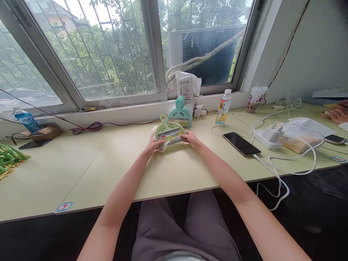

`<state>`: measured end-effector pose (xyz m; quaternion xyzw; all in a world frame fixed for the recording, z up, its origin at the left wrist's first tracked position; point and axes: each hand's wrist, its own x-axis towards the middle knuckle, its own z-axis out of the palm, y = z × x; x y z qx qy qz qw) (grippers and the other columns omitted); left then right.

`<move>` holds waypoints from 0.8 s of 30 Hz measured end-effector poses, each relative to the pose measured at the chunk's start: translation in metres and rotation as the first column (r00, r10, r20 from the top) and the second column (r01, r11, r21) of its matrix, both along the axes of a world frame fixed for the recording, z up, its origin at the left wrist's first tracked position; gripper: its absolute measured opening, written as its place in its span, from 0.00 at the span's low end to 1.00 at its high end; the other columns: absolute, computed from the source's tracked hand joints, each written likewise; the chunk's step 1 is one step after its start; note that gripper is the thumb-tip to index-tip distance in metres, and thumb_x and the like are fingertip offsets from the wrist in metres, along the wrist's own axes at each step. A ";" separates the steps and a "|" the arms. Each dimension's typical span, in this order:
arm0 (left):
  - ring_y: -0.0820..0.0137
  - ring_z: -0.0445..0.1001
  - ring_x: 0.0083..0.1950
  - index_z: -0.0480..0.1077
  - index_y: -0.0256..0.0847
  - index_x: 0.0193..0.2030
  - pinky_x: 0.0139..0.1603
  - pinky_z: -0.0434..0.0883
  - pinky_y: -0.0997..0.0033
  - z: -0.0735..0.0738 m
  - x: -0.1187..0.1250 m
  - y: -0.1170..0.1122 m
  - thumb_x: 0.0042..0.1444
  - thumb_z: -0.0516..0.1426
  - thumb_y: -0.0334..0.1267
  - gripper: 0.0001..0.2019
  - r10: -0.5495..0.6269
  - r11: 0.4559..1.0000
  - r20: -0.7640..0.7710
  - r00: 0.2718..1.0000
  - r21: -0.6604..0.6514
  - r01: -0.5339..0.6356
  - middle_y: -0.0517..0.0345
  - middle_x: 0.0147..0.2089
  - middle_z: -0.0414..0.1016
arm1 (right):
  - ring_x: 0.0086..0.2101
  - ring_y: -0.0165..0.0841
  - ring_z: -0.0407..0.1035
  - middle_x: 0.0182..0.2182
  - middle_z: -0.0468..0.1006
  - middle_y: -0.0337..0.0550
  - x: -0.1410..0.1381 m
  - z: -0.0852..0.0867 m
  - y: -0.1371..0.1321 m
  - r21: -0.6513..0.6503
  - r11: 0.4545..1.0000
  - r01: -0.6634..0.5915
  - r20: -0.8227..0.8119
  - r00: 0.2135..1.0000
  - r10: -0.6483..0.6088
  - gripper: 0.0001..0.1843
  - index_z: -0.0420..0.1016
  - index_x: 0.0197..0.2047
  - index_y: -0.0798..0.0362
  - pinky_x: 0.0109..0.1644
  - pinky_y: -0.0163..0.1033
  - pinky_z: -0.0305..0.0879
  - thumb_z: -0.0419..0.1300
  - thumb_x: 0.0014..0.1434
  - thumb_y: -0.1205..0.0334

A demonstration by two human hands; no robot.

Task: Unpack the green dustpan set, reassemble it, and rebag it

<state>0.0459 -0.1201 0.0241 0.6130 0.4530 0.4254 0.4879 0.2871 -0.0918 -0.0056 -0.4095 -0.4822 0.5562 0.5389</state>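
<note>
Between my two hands is a light-green dustpan and brush set in clear plastic wrap, standing upright near the back of the table. My left hand grips its left lower corner, thumb in front. My right hand holds its right edge, also with the thumb in front. Whether it is one set or several pressed together, I cannot tell. Right behind it, several teal dustpan sets lean in a row near the window sill.
A white-wrapped packet stands behind the teal sets. To the right are a drink bottle, a phone, a cup, a white power strip and tangled cables. Green bundled pieces lie far left. Another person's hand shows far right.
</note>
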 end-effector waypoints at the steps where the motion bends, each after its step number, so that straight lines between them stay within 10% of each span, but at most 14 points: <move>1: 0.64 0.77 0.39 0.36 0.46 0.70 0.32 0.75 0.68 0.000 0.002 0.000 0.46 0.66 0.42 0.52 0.039 0.999 -0.021 0.999 0.034 -0.039 0.45 0.51 0.74 | 0.34 0.35 0.74 0.36 0.78 0.44 0.000 0.001 0.000 -0.017 0.999 0.049 -0.026 0.998 -0.050 0.12 0.72 0.41 0.54 0.42 0.42 0.74 0.65 0.51 0.69; 8: 0.64 0.75 0.47 0.28 0.60 0.70 0.40 0.76 0.64 0.006 0.001 0.002 0.49 0.63 0.51 0.53 0.047 0.920 -0.071 0.996 0.391 -0.016 0.43 0.63 0.59 | 0.34 0.33 0.74 0.33 0.78 0.41 -0.001 0.005 0.004 -0.068 0.962 0.263 -0.148 0.951 -0.271 0.10 0.68 0.37 0.52 0.39 0.40 0.76 0.63 0.53 0.71; 14: 0.57 0.66 0.59 0.70 0.49 0.52 0.51 0.74 0.54 -0.008 0.001 0.004 0.46 0.66 0.42 0.24 0.149 0.769 -0.432 0.889 0.616 0.170 0.50 0.65 0.52 | 0.34 0.33 0.73 0.34 0.77 0.41 0.003 0.008 0.002 -0.069 0.948 0.310 -0.197 0.928 -0.318 0.11 0.66 0.37 0.51 0.39 0.40 0.76 0.62 0.52 0.72; 20: 0.67 0.74 0.44 0.72 0.39 0.32 0.33 0.79 0.66 -0.008 0.007 0.008 0.57 0.56 0.41 0.09 0.212 0.788 -0.153 0.965 0.611 -0.076 0.51 0.48 0.66 | 0.37 0.36 0.72 0.37 0.76 0.41 0.004 0.010 -0.001 -0.010 0.971 0.239 -0.155 0.959 -0.238 0.16 0.64 0.37 0.50 0.40 0.43 0.73 0.66 0.47 0.65; 24: 0.78 0.73 0.29 0.68 0.43 0.45 0.28 0.78 0.72 -0.005 0.011 0.004 0.59 0.54 0.39 0.09 0.239 0.840 -0.007 0.971 0.504 -0.203 0.56 0.42 0.67 | 0.41 0.40 0.70 0.37 0.76 0.42 0.002 0.009 -0.002 0.034 0.977 0.209 -0.034 0.978 -0.208 0.23 0.63 0.36 0.50 0.42 0.45 0.68 0.71 0.40 0.58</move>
